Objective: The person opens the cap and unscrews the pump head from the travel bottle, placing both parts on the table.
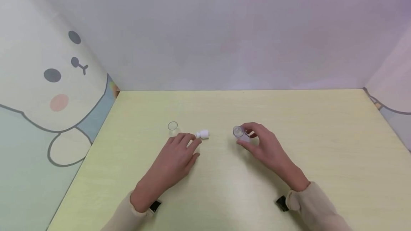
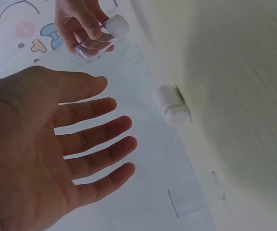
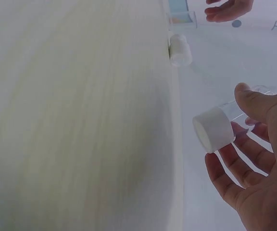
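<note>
My right hand (image 1: 264, 147) holds a small clear bottle (image 1: 242, 134) between thumb and fingers, just above the table. Its open threaded neck (image 2: 83, 57) points up, and its white base (image 3: 213, 130) faces the tabletop. My left hand (image 1: 176, 156) hovers over the table with fingers loosely extended and nothing in its grasp. Beside its fingertips a white cylindrical piece (image 1: 203, 134) with a narrower end lies on its side. Farther left, a clear cylindrical cap (image 1: 172, 126) stands upright on the table, partly hidden behind the left hand in the head view.
The pale wood-grain table (image 1: 321, 134) meets a plain light wall (image 1: 224, 38) at the back. Side panels with cartoon drawings stand at the left (image 1: 25, 81) and right. A dark wrist device (image 1: 155, 206) sits at each sleeve cuff.
</note>
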`<state>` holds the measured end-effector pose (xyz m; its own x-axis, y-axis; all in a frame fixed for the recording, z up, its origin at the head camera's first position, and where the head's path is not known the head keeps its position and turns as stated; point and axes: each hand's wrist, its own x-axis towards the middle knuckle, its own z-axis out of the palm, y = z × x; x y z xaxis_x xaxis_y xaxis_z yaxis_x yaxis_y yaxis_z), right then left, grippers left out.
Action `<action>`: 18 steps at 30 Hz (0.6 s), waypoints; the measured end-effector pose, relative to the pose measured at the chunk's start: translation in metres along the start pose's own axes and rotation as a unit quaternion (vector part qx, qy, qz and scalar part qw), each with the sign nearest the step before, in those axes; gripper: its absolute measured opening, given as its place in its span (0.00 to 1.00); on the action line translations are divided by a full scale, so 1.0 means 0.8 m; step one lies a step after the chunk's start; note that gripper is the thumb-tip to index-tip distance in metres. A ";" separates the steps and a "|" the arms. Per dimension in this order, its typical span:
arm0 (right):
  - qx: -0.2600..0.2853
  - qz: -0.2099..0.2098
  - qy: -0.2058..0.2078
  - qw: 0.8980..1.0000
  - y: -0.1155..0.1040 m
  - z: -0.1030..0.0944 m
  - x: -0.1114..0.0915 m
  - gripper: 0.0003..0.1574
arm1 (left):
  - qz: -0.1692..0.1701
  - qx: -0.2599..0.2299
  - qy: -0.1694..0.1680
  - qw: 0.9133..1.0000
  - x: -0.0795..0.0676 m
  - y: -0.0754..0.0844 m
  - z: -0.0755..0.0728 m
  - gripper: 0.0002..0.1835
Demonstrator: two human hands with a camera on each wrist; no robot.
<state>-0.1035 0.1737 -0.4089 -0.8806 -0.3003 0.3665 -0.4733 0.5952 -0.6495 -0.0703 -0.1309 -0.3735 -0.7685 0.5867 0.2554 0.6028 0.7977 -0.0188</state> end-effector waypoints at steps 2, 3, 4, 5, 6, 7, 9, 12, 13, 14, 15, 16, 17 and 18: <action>0.009 0.012 -0.008 1.000 0.003 0.001 0.003 0.28 | 0.000 -0.004 -0.002 1.000 -0.002 0.001 -0.002 0.16; 0.016 0.018 -0.013 1.000 0.004 0.001 0.004 0.27 | -0.001 -0.004 -0.003 1.000 -0.003 0.002 -0.002 0.16; 0.022 0.025 -0.019 0.999 0.005 0.002 0.006 0.27 | -0.001 -0.005 -0.003 1.000 -0.004 0.003 -0.003 0.16; 0.028 0.030 -0.023 0.999 0.006 0.002 0.007 0.27 | -0.002 -0.005 -0.003 1.000 -0.005 0.003 -0.003 0.16; 0.034 0.035 -0.027 0.998 0.007 0.002 0.008 0.27 | -0.003 -0.005 -0.003 1.000 -0.007 0.004 -0.004 0.16; 0.040 0.039 -0.031 0.998 0.009 0.003 0.009 0.27 | -0.004 -0.004 -0.003 1.000 -0.008 0.004 -0.004 0.16; 0.052 0.049 -0.038 0.997 0.010 0.003 0.010 0.27 | -0.004 -0.002 0.000 1.000 -0.009 0.005 -0.005 0.16; 0.064 0.066 -0.051 0.994 0.010 0.002 0.010 0.27 | -0.004 0.002 0.002 1.000 -0.010 0.006 -0.006 0.16; 0.067 0.075 -0.055 0.993 0.010 0.002 0.009 0.27 | -0.005 0.002 0.003 1.000 -0.011 0.006 -0.006 0.16; 0.070 0.083 -0.059 0.992 0.010 0.002 0.009 0.27 | -0.006 0.003 0.003 1.000 -0.011 0.005 -0.006 0.16; 0.072 0.091 -0.063 0.991 0.010 0.002 0.009 0.27 | -0.007 0.003 0.003 1.000 -0.012 0.005 -0.006 0.16; 0.073 0.097 -0.066 0.990 0.010 0.002 0.009 0.27 | -0.009 0.004 0.003 1.000 -0.012 0.005 -0.007 0.17; 0.074 0.103 -0.068 0.990 0.010 0.002 0.009 0.27 | -0.010 0.004 0.003 1.000 -0.013 0.005 -0.007 0.17; 0.075 0.108 -0.069 0.989 0.010 0.002 0.009 0.27 | -0.012 0.004 0.003 1.000 -0.014 0.004 -0.006 0.17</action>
<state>-0.1141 0.1749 -0.4125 -0.9514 -0.2836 0.1201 -0.2624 0.5421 -0.7983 -0.0587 -0.1356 -0.3715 -0.7815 0.5668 0.2608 0.5827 0.8124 -0.0194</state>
